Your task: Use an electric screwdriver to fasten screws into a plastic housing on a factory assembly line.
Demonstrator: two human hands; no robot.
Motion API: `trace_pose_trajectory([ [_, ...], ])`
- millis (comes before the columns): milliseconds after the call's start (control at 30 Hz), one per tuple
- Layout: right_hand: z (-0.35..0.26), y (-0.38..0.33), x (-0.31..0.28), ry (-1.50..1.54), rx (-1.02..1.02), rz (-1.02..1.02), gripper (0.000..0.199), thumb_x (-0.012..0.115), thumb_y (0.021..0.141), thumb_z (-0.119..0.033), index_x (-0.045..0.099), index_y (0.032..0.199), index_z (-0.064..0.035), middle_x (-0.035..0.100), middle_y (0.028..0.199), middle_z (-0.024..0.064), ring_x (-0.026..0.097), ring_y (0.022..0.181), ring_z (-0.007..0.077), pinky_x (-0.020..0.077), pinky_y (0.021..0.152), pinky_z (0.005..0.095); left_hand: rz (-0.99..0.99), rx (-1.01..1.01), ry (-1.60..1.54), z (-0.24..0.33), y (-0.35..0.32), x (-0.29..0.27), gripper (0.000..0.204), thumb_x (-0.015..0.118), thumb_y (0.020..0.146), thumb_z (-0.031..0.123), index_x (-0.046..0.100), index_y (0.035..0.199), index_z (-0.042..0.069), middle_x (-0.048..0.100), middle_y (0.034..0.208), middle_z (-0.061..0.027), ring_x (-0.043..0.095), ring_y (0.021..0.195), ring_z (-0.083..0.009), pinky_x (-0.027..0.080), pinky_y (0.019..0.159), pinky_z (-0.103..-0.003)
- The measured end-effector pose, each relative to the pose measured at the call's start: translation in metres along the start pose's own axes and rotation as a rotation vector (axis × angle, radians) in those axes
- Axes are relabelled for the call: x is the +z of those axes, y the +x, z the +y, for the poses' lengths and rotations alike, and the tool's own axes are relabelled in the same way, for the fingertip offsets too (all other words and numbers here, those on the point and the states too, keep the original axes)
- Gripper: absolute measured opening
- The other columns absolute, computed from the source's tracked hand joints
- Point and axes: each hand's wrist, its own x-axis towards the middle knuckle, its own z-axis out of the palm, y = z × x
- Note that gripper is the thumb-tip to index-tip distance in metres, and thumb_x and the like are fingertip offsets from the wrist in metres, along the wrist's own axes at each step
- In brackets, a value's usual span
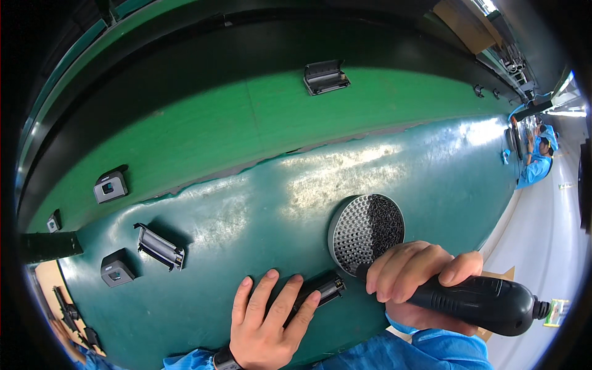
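My right hand is wrapped around a black electric screwdriver. Its front end points left, over the near rim of a round metal dish, and the tip is hard to make out. Dark small screws heap up in the dish's right half; the left half shows a bare, dimpled floor. Fingers spread, my left hand lies across a black plastic housing on the table. That hand covers much of the housing, while its right end with small metal contacts shows.
On the green table at left lie an open housing and a grey-black cover. Farther back are another cover and an open housing. A co-worker in blue sits at far right. Black parts lie on a cardboard surface at left.
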Motion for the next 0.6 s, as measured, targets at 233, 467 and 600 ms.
trace_pose_trajectory([
  [233, 0.0, 0.0, 0.003, -0.049, -0.019, -0.018, 0.067, 0.067, 0.1, -0.061, 0.046, 0.121, -0.0013, 0.065, 0.078, 0.0186, 0.064, 0.056, 0.0265, 0.0585, 0.047, 0.0411, 0.086, 0.054, -0.092, -0.002, 0.007, -0.005, 0.034, 0.075, 0.086, 0.013, 0.079, 0.12, 0.015, 0.068, 0.135, -0.0132, 0.061, 0.129, -0.0393, 0.046, 0.11, -0.058],
  [467, -0.046, 0.013, 0.024, -0.099, 0.227, -0.324, 0.049, 0.066, 0.104, -0.045, 0.049, 0.134, -0.0092, 0.065, 0.087, 0.0186, 0.065, 0.064, 0.0299, 0.0562, 0.056, 0.0452, 0.065, 0.048, -0.118, -0.004, 0.003, -0.008, 0.035, 0.074, 0.086, 0.013, 0.079, 0.121, 0.013, 0.067, 0.136, -0.0128, 0.061, 0.13, -0.0391, 0.046, 0.111, -0.057],
  [600, -0.036, 0.0, 0.021, -0.113, 0.168, -0.277, 0.061, 0.066, 0.102, -0.056, 0.049, 0.139, -0.0113, 0.066, 0.088, 0.0196, 0.065, 0.064, 0.032, 0.0559, 0.056, 0.0481, 0.076, 0.041, -0.125, -0.004, 0.003, -0.007, 0.036, 0.074, 0.085, 0.013, 0.079, 0.121, 0.013, 0.066, 0.137, -0.0124, 0.06, 0.13, -0.0387, 0.046, 0.111, -0.057],
])
